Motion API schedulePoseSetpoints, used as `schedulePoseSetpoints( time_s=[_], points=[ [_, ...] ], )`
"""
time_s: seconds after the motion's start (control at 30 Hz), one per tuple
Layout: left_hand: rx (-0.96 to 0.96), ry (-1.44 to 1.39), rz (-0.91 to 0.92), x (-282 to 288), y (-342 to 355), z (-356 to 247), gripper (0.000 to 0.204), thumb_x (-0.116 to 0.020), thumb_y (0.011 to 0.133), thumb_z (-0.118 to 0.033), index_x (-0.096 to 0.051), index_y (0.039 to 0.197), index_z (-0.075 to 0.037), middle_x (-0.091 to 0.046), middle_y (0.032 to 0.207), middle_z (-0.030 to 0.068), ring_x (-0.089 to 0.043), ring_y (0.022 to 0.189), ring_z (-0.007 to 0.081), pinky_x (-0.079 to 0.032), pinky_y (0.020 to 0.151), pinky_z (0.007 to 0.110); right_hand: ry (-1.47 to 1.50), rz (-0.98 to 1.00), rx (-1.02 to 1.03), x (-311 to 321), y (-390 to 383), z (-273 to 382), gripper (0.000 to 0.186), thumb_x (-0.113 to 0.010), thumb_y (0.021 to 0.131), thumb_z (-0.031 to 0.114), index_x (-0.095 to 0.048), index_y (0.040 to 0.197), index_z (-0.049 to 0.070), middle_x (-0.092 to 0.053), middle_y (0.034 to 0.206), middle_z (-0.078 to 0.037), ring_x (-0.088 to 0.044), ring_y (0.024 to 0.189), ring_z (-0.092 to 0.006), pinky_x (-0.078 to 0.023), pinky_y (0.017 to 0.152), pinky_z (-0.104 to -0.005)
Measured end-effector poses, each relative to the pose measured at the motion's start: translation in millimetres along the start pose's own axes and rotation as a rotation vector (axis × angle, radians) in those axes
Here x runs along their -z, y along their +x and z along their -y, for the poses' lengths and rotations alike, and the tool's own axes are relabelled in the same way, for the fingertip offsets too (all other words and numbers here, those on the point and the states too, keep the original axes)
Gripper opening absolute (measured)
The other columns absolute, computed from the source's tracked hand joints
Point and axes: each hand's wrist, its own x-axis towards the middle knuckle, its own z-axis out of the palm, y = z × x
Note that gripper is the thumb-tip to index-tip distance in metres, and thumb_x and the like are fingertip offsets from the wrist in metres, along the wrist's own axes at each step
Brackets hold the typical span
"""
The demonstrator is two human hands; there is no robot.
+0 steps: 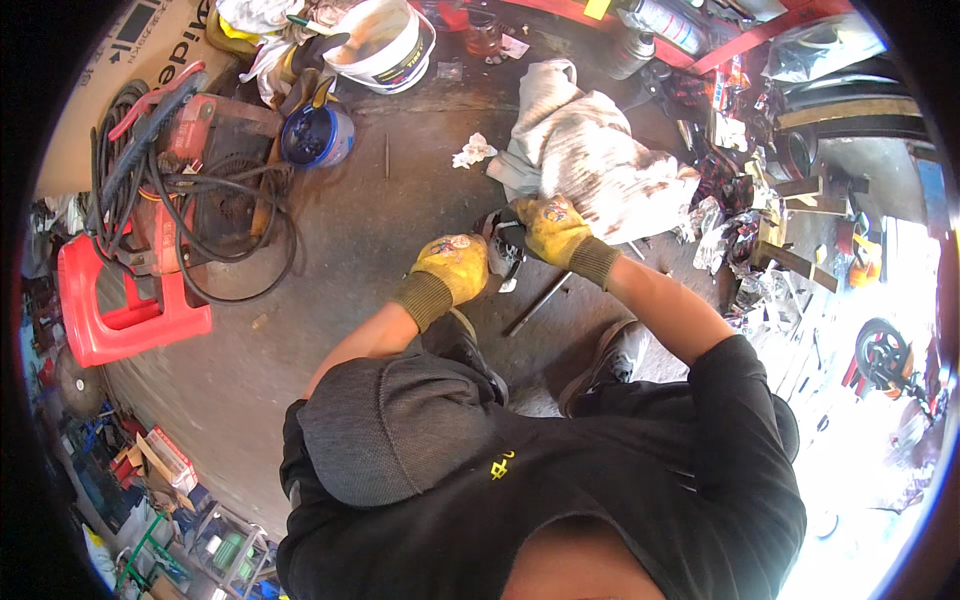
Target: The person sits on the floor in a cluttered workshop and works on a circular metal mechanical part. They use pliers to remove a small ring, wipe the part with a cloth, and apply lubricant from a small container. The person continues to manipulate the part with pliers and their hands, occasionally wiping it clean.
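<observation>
Both my hands wear yellow work gloves with ribbed cuffs and meet low over the floor in front of my shoes. My left hand (452,267) is closed on the left side of a dark and silvery metal part (506,252). Its exact kind is too small to make out. From the right, my right hand (556,229) grips the upper side of the same part, its fingertips mostly hidden. A long thin metal rod (540,303) lies on the floor just below the right wrist. Beyond the right hand is a crumpled grey-white cloth (600,150).
At the left are a red plastic stool (85,300) and a red machine (190,130) draped in black cable. A blue tub (318,137) and white bucket (385,55) stand at the far side. Scrap, foil and metal pieces (800,240) crowd the right.
</observation>
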Motion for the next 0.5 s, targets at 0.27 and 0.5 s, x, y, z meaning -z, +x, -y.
schedulePoseSetpoints(
  time_s=[0.27,0.5],
  points=[
    [-0.005,-0.086,0.03,-3,2,7,0.066,-0.073,0.089,-0.062,-0.076,0.111,-0.001,-0.076,0.111,0.0289,-0.073,0.109,0.0472,-0.056,0.095,0.054,0.005,-0.185,0.228,-16,-9,-13,0.043,-0.064,0.104,0.048,-0.073,0.132,0.017,-0.078,0.1,-0.015,-0.076,0.092,-0.0346,-0.057,0.081,-0.0502],
    [0.075,-0.115,-0.044,-15,2,37,0.064,-0.075,0.087,-0.055,-0.072,0.125,-0.003,-0.076,0.119,0.0261,-0.073,0.115,0.0435,-0.056,0.101,0.051,0.254,-0.075,0.176,-11,1,-23,0.042,-0.068,0.102,0.044,-0.074,0.134,0.016,-0.078,0.118,-0.016,-0.074,0.11,-0.0364,-0.057,0.097,-0.0461]
  ],
)
